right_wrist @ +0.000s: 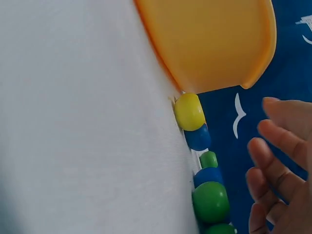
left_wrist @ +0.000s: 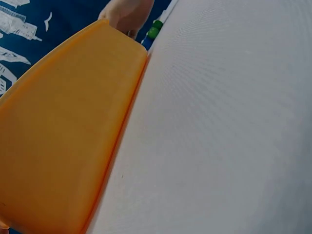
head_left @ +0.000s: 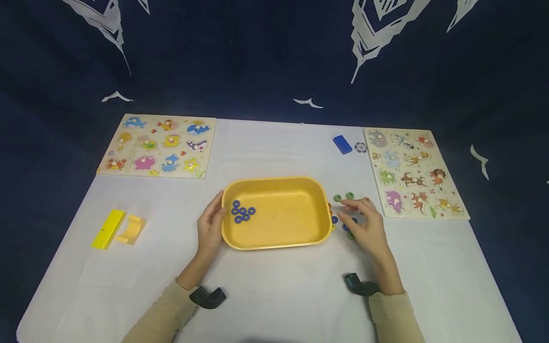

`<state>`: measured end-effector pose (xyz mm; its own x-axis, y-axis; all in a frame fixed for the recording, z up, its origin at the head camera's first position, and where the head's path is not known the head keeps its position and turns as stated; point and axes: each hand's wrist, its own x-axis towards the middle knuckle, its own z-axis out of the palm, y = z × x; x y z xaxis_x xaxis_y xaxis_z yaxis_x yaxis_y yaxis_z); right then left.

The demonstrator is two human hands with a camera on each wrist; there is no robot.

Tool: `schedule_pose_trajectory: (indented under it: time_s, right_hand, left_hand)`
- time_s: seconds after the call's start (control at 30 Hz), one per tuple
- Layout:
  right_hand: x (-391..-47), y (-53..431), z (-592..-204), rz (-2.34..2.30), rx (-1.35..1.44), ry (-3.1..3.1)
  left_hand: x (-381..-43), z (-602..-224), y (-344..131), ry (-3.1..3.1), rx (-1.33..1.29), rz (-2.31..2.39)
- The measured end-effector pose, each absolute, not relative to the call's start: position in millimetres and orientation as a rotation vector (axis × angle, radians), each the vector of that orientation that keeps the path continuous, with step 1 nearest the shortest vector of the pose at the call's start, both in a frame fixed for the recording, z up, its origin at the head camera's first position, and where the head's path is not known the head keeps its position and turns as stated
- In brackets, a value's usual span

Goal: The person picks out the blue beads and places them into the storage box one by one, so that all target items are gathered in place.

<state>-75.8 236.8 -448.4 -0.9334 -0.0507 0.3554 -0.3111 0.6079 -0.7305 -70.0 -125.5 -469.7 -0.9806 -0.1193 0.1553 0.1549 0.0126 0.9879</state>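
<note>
A yellow plastic tray (head_left: 279, 243) stands mid-table with several blue ring-shaped beads (head_left: 242, 211) at its left end. My left hand (head_left: 209, 226) grips the tray's left side, thumb at the rim and fingers along the outer wall. Beyond the tray's right end, my right hand (head_left: 364, 226) hovers above loose beads, fingers slightly bent and apart, nothing between them. Among those beads are green beads (head_left: 337, 197), blue ones and a yellow bead (right_wrist: 189, 111) close to the tray's end. Part of the bead group is hidden beneath the right hand in the head view.
Animal puzzle boards lie at the back left (head_left: 158, 145) and right (head_left: 413, 174). A blue block (head_left: 342, 144) and a patterned round chip (head_left: 360, 147) sit near the right board. At left are a yellow block (head_left: 108, 229) and a yellow arch piece (head_left: 131, 230).
</note>
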Motion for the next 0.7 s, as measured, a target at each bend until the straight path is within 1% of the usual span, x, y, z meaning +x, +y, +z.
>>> schedule_pose_trajectory:
  time_s: [0.27, 0.57, 0.7]
  right_hand:
    - [-74.6, 243.7, -465.7, 1.242, 0.263, -2.650]
    - [-77.7, 245.1, -473.4, 1.171, 0.359, -2.678]
    - [-78.1, 244.4, -475.1, 1.159, 0.349, -2.687]
  left_hand:
    - [-63.6, -447.8, -120.1, -2.114, -0.036, -2.074]
    - [-63.4, -447.4, -120.4, -2.110, -0.032, -2.066]
    - [-63.7, -447.4, -120.5, -2.108, -0.026, -2.074]
